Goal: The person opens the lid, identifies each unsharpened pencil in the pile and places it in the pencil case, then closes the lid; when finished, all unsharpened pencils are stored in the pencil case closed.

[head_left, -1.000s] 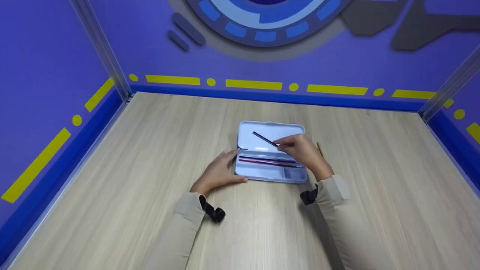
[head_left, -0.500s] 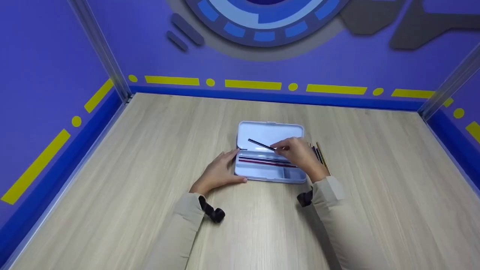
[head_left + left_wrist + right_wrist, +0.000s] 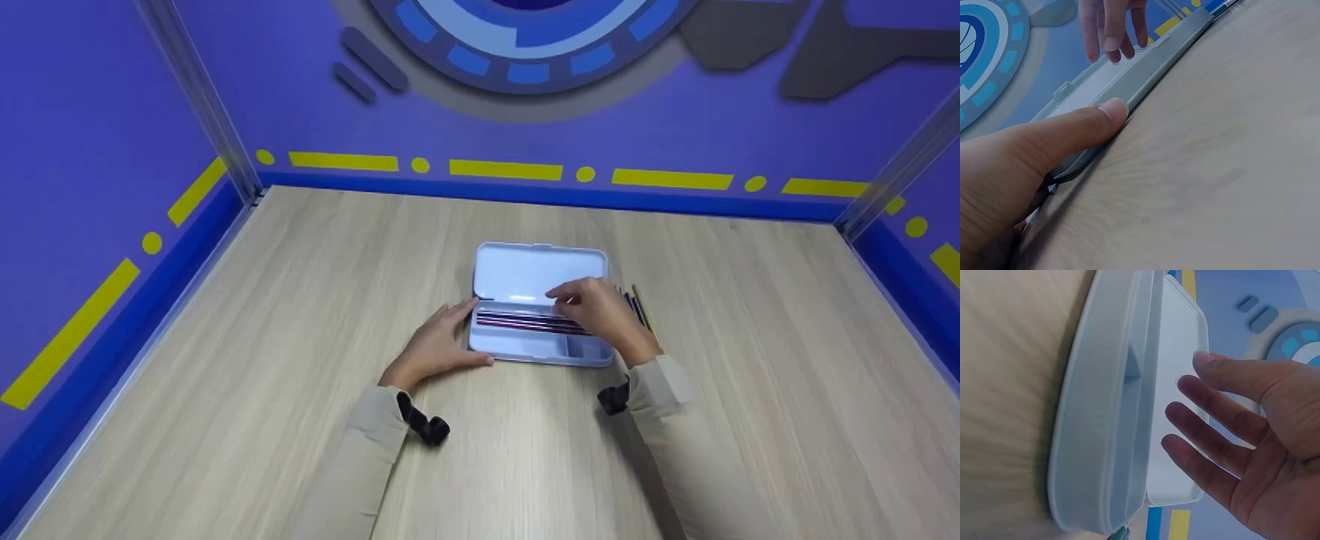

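With its fingers (image 3: 1207, 410) spread and empty above the case (image 3: 537, 352), the right hand (image 3: 600, 311) could knock the lid (image 3: 536, 270) shut, though the left hand (image 3: 431, 349) braces the case's left end.

loose pencils (image 3: 639, 306) on wooden table (image 3: 262, 315), purple walls (image 3: 90, 112)

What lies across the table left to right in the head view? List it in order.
Left hand → pencil case → right hand → loose pencils on the table.
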The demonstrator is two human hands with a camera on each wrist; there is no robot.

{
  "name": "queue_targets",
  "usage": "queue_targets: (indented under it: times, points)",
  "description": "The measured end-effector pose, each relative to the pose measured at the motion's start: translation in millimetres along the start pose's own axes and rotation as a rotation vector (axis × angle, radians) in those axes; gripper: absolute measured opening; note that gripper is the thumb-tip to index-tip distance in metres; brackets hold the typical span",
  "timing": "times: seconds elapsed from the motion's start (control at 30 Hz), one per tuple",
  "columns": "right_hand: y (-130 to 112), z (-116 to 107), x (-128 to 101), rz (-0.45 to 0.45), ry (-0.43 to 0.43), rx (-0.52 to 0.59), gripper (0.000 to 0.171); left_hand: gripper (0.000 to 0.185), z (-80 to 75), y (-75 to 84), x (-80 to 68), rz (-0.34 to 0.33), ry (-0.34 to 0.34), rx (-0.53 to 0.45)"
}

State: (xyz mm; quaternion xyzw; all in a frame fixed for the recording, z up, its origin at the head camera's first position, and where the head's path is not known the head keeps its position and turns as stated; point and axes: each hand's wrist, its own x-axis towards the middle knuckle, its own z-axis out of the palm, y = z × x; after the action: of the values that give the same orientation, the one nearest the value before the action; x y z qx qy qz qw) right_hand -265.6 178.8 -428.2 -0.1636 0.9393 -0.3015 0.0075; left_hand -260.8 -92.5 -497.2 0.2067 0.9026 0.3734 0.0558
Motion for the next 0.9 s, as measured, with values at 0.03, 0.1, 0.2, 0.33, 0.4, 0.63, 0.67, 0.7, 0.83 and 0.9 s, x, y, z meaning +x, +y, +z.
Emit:
queue_targets:
  times: [0.03, 0.1, 0.2, 0.33, 0.4, 0.63, 0.67, 0.7, 0.83, 0.9]
  points:
    - [0, -2, -1, 0.004, -0.007, 0.004, 0.023, 0.103, 0.0, 0.1, -0.4, -0.004, -0.001, -0.002]
    - [1, -5, -3, 0.024, -0.019, 0.006, 0.024, 0.104, 0.0, 0.4, -1.3, -0.013, -0.003, -0.007]
    - [5, -10, -7, 0.061, -0.022, 0.002, 0.026, 0.104, 0.1, 0.4, -2.3, -0.026, -0.003, -0.016]
    - [11, -17, -13, 0.104, -0.017, -0.009, 0.027, 0.105, 0.3, 0.4, -1.6, -0.033, -0.005, -0.014]
    - [15, -21, -15, 0.111, -0.012, -0.005, 0.028, 0.105, 0.2, 0.9, -1.1, -0.034, -0.006, -0.013]
    - [36, -28, -25, 0.123, 0.021, 0.01, 0.032, 0.105, 0.4, 1.2, -1.0, -0.027, -0.008, -0.005]
    - [38, -29, -27, 0.131, 0.027, 0.012, 0.032, 0.105, 0.5, 1.1, -0.8, -0.025, -0.008, -0.003]
    - [41, -30, -29, 0.136, 0.035, 0.017, 0.032, 0.104, 0.5, 1.0, -0.7, -0.024, -0.008, -0.002]
    - [51, -33, -36, 0.165, 0.076, 0.029, 0.034, 0.103, 0.3, 0.3, 0.0, -0.009, -0.006, 0.004]
    - [56, -36, -39, 0.185, 0.083, 0.036, 0.036, 0.102, 0.0, -0.2, -0.3, 0.0, -0.006, 0.007]
